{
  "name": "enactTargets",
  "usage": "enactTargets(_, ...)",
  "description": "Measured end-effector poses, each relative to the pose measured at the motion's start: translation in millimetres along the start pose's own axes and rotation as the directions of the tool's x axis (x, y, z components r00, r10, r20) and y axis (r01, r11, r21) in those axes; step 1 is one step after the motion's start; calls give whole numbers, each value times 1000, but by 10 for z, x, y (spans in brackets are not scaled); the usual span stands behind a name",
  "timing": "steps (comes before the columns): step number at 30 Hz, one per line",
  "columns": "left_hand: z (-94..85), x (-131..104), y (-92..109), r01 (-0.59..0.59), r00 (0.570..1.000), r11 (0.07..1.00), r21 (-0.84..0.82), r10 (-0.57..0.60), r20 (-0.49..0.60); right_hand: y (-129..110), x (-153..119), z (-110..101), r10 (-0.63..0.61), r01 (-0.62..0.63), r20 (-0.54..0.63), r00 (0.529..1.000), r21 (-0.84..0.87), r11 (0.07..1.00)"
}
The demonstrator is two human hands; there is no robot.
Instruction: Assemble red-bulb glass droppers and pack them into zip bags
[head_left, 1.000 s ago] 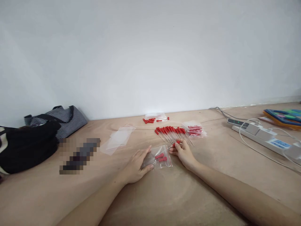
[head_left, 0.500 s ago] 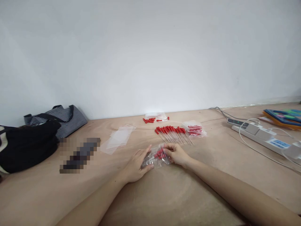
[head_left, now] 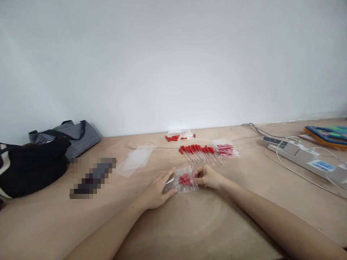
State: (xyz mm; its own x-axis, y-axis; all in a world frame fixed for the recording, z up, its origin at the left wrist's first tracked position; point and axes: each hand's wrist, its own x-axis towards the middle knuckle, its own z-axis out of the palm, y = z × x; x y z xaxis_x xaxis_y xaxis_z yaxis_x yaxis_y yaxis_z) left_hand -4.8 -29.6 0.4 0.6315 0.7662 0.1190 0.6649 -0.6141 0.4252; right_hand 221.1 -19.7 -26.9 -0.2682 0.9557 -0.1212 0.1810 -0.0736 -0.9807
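Observation:
A clear zip-lock bag (head_left: 176, 186) with small red pieces (head_left: 184, 179) inside lies on the table between my hands. My left hand (head_left: 158, 189) rests at its left end, thumb and fingers apart along the two sides, steadying it. At the red-lined right edge, my right hand (head_left: 207, 177) pinches the bag with thumb and curled fingers. Just beyond, several thin pale sticks with red heads (head_left: 199, 151) lie fanned out side by side. Filled bags of red pieces (head_left: 225, 148) are stacked to their right.
Flat clear bags (head_left: 138, 157) lie left of the sticks. Loose red pieces (head_left: 172, 138) and another bag (head_left: 179, 133) sit near the wall. A black bag (head_left: 32, 166), a striped bag (head_left: 77, 135) and a blurred dark object (head_left: 93, 177) are left; a power strip (head_left: 306, 159) with cables is right.
My right hand has slid slightly right, off the red pieces to the bag's edge. The bag lies flatter, and more of its red contents show. My left hand stays put.

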Motion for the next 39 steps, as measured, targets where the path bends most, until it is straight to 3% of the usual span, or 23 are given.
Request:
enactTargets(2, 3, 1, -1, 1, 1000, 1000, 5, -1, 3, 33, -13, -25, -56, 60, 51, 997, -68, 996)
enactTargets(5, 15, 8, -18, 2, 1000, 1000, 15, -2, 14, 53, -10, -26, -117, 119, 19, 993, -157, 980)
enactTargets(13, 8, 11, -20, -3, 1000, 999, 34, 3, 11, 43, 27, 30, -161, 170, 149, 976, -48, 984)
enactTargets(21, 11, 25, -22, -15, 1000, 998, 55, 15, 2, 31, 53, -26, -142, 129, -14, 990, -338, 932)
enactTargets(26, 11, 29, -31, -12, 1000, 997, 76, 10, 25, -184, 131, -115, -250, 22, -224, 942, -703, 711)
enactTargets(31, 16, 29, -50, -30, 999, 996, 83, 28, 27, -388, 460, -1, -261, -105, -326, 908, -783, 612)
enactTargets(35, 13, 22, -45, -38, 999, 995, 96, 34, 38, -462, 723, 148, -199, -209, -372, 907, -807, 553)
enactTargets(39, 13, 14, -40, -56, 998, 994, 96, 53, 40, -445, 838, 258, -168, -232, -367, 915, -819, 525)
